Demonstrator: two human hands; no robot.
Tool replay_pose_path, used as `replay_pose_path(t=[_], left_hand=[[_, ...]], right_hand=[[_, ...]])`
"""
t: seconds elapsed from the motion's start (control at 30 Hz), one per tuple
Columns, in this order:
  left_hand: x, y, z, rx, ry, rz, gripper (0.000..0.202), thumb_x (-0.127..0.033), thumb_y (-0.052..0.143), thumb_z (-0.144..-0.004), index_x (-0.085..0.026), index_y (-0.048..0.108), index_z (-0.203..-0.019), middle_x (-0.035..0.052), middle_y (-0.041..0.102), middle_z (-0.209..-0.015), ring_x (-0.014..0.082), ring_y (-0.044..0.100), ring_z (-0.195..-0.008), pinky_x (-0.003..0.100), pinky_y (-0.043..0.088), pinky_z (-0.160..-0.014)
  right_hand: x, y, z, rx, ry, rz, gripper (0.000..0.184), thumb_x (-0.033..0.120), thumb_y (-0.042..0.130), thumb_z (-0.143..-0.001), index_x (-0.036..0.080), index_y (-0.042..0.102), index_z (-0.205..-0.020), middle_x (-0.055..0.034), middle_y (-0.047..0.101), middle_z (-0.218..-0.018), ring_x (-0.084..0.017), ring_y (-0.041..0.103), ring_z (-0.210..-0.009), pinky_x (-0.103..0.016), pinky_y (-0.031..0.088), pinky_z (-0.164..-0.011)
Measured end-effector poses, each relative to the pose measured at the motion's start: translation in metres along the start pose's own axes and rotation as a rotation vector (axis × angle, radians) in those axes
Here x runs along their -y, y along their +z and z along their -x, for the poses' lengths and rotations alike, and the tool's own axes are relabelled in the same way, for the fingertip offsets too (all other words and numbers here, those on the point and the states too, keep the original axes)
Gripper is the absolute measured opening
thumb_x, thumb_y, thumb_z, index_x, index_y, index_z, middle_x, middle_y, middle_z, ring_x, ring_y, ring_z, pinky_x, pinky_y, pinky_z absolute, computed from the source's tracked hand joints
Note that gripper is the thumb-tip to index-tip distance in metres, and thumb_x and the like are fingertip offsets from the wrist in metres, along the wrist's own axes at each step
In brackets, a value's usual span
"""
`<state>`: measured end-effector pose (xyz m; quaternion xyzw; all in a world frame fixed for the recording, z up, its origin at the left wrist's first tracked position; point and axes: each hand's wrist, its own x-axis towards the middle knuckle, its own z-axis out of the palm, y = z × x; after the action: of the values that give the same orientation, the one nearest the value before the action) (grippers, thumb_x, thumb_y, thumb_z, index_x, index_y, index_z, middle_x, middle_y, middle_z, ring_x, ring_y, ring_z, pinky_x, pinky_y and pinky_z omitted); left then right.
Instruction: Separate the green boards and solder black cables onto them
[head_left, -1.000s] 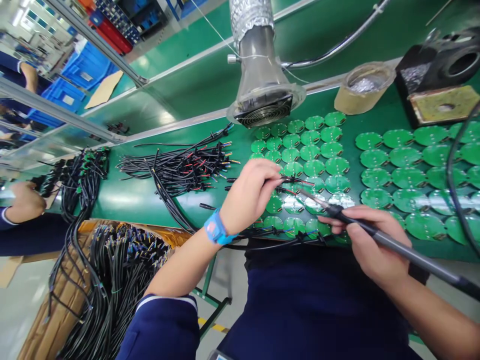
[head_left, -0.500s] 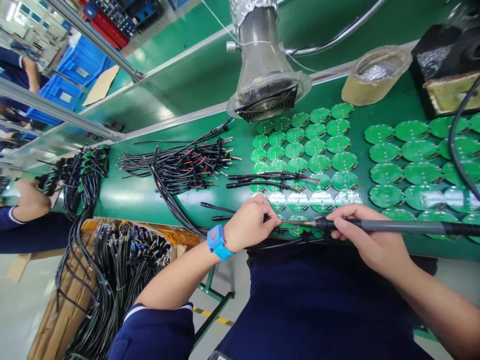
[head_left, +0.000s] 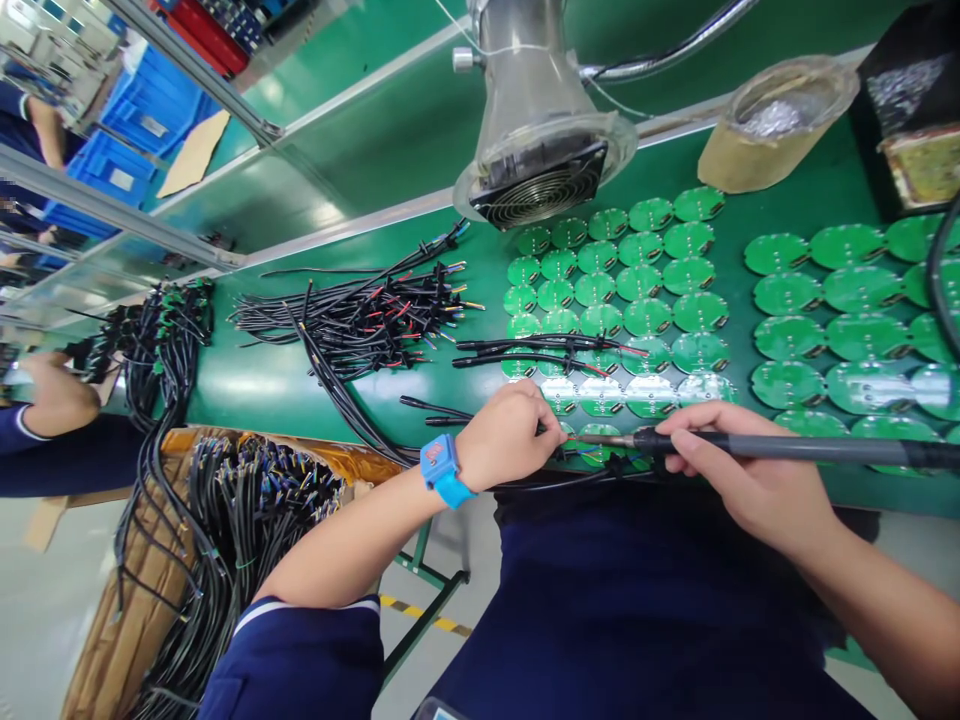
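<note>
My left hand (head_left: pixel 511 436), with a blue watch on its wrist, is closed in a pinch on a thin black cable whose red wire end pokes out past the fingertips. A soldering iron (head_left: pixel 814 450) lies in my right hand (head_left: pixel 750 475), gripped near its front like a pen. Its metal tip points left and meets, or nearly meets, the red wire end; I cannot tell which. Just below the tip is a round green circuit board (head_left: pixel 598 457), with coloured wires beside it. Two black cables with red ends (head_left: pixel 536 352) lie across the boards beyond my left hand.
Rows of green boards (head_left: pixel 697 278) cover the bench's middle and right. A fume extractor (head_left: pixel 540 185) hangs above them, near a cardboard tube (head_left: pixel 772 130). Cable bundles (head_left: pixel 360 315) lie left, and a box of cables (head_left: pixel 247 520) stands below. A co-worker's arm (head_left: pixel 60 395) is far left.
The view has shifted slightly. Both hands keep their hold, and the iron's tip stays close to the red wire end at my left fingertips.
</note>
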<state>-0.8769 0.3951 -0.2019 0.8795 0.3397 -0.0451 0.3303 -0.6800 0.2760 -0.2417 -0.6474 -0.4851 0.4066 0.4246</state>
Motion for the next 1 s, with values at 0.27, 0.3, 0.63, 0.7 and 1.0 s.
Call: replay_pose_path(t=[0.27, 0.3, 0.63, 0.7, 1.0], left_hand=[[0.0002, 0.0035, 0.0018, -0.032, -0.001, 0.000, 0.015, -0.018, 0.058, -0.076, -0.017, 0.064, -0.063, 0.0025, 0.052, -0.063, 0.0169, 0.050, -0.075, 0.030, 0.043, -0.069], [0.0002, 0.0041, 0.0018, -0.034, -0.006, -0.006, 0.015, -0.019, 0.058, -0.076, -0.017, 0.064, -0.062, 0.0026, 0.052, -0.063, 0.0171, 0.050, -0.075, 0.031, 0.043, -0.069], [-0.0008, 0.0035, 0.0000, -0.014, 0.012, -0.030, 0.017, -0.015, 0.058, -0.076, -0.016, 0.060, -0.059, 0.0029, 0.055, -0.064, 0.0163, 0.049, -0.074, 0.030, 0.041, -0.070], [-0.0007, 0.0037, -0.0003, -0.018, 0.011, -0.031, 0.018, -0.015, 0.057, -0.076, -0.016, 0.060, -0.058, 0.0027, 0.054, -0.063, 0.0164, 0.049, -0.073, 0.030, 0.041, -0.069], [0.0012, 0.0060, 0.0020, -0.046, 0.017, -0.008, 0.016, -0.016, 0.056, -0.077, -0.016, 0.061, -0.061, 0.0022, 0.054, -0.064, 0.0162, 0.049, -0.074, 0.031, 0.042, -0.073]], right_hand=[[-0.0005, -0.0005, 0.0006, 0.003, -0.022, 0.005, 0.018, 0.039, 0.054, -0.080, 0.022, 0.058, -0.083, 0.0003, 0.062, -0.064, -0.013, 0.058, -0.052, -0.025, 0.046, -0.047], [-0.0004, -0.0005, 0.0008, 0.005, -0.024, 0.010, 0.018, 0.039, 0.054, -0.080, 0.022, 0.058, -0.083, 0.0002, 0.062, -0.064, -0.013, 0.058, -0.052, -0.025, 0.046, -0.047], [-0.0046, -0.0014, 0.0028, -0.004, -0.026, -0.019, 0.015, 0.037, 0.055, -0.080, 0.022, 0.059, -0.083, 0.0004, 0.063, -0.068, -0.012, 0.059, -0.052, -0.025, 0.047, -0.050], [-0.0057, -0.0018, 0.0033, -0.051, -0.023, -0.050, 0.014, 0.035, 0.055, -0.081, 0.022, 0.059, -0.082, 0.0014, 0.062, -0.062, -0.012, 0.058, -0.051, -0.025, 0.046, -0.050], [-0.0010, -0.0008, 0.0004, -0.040, -0.023, -0.045, 0.014, 0.037, 0.055, -0.080, 0.023, 0.059, -0.082, 0.0013, 0.062, -0.064, -0.013, 0.059, -0.052, -0.025, 0.047, -0.048]])
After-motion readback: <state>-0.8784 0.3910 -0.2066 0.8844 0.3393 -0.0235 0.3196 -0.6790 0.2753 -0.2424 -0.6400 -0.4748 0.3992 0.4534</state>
